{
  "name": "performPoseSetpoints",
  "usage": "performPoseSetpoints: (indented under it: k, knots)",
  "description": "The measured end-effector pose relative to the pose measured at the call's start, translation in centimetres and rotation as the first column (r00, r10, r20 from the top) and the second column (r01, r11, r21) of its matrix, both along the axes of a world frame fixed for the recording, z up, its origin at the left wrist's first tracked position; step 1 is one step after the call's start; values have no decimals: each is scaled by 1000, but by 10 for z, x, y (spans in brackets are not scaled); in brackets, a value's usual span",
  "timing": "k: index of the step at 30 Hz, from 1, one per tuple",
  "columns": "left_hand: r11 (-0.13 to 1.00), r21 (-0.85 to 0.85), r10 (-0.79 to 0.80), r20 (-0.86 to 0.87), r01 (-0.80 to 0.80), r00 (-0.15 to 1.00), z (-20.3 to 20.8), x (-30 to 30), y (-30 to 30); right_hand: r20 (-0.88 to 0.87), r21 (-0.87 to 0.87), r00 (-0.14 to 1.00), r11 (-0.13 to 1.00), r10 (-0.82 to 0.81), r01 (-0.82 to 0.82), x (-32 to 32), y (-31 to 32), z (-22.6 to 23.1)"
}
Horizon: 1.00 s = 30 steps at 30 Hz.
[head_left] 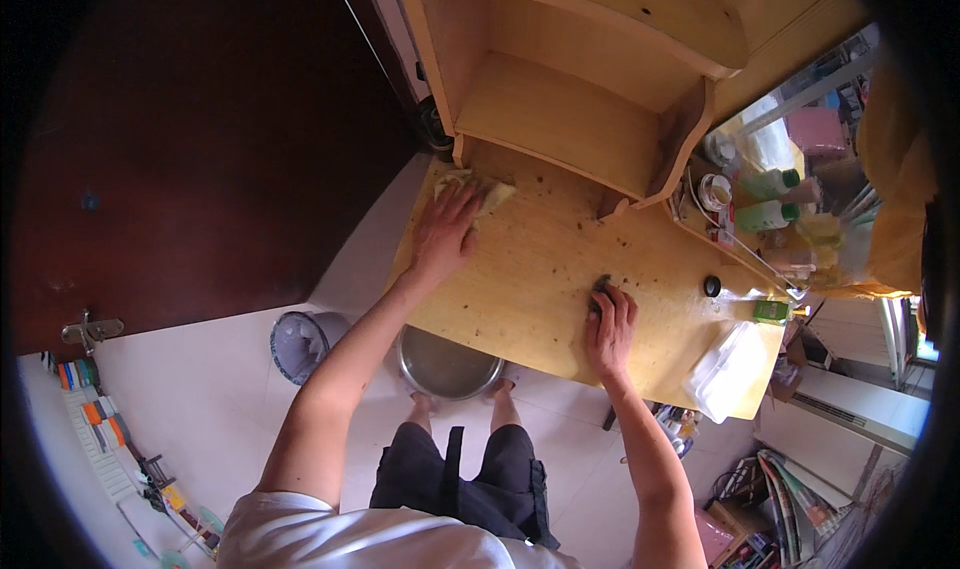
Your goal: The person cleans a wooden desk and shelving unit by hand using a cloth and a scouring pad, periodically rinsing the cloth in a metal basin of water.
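Note:
A wooden desktop [500, 289] with many dark specks on it lies in front of me. At its far left corner my left hand [447, 231] presses a pale yellow cloth [494, 200] onto the wood, the fingers laid over it. Nearer the middle right, my right hand [611, 334] has its fingers curled down on a small dark grey wad [602, 285], which looks like a scouring pad. Most of that wad is hidden under the fingers.
A wooden shelf unit [560, 99] rises along the back. To the right are a black round lid [712, 286], a green box [770, 312] and a white plastic container [722, 374]. Below stand a metal basin [450, 369] and a lined bin [300, 347]. Bottles [768, 216] crowd the far right.

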<state>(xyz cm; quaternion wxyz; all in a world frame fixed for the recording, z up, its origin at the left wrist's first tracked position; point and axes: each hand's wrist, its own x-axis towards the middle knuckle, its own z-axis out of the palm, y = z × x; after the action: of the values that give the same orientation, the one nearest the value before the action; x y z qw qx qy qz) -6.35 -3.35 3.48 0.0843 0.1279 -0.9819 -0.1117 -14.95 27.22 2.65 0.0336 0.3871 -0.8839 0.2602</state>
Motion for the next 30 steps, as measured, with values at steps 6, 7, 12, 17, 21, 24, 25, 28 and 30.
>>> performPoseSetpoints:
  k: [6, 7, 12, 17, 21, 24, 25, 28, 30]
  knots:
    - [998, 42, -48, -129, 54, 991, -19, -52, 17, -2, -15, 1000, 1000, -14, 14, 0, 0, -4]
    - [998, 42, -51, -128, 57, 990, -21, -65, 19, 12, -28, 1000, 1000, 3, -3, 0, -2, -4]
    - [972, 218, 10, 345, -90, 939, -2, -141, 36, 7, 18, 1000, 1000, 20, -20, -1, 2, -1]
    - [943, 21, -329, -78, 331, 941, -22, -103, 81, 8, 25, 1000, 1000, 10, -11, -2, 4, -4]
    - [901, -44, -433, -94, 431, 897, -29, -45, 106, 14, -6, 1000, 1000, 22, -22, -1, -2, 2]
    - [825, 344, -351, -311, 449, 883, -32, -11, 111, 29, 22, 999, 1000, 19, -20, -3, 3, 2]
    - [819, 351, -351, -319, 454, 880, -34, -17, 112, 24, 33, 1000, 999, 15, -16, -5, 6, 2]
    - [758, 650, 275, -396, 57, 876, 1, -63, 82, 4, 24, 1000, 999, 23, -23, -3, 6, 2]
    - [801, 598, 302, -357, -31, 884, -7, -119, 56, 3, 22, 1000, 999, 29, -29, 0, -2, 0]
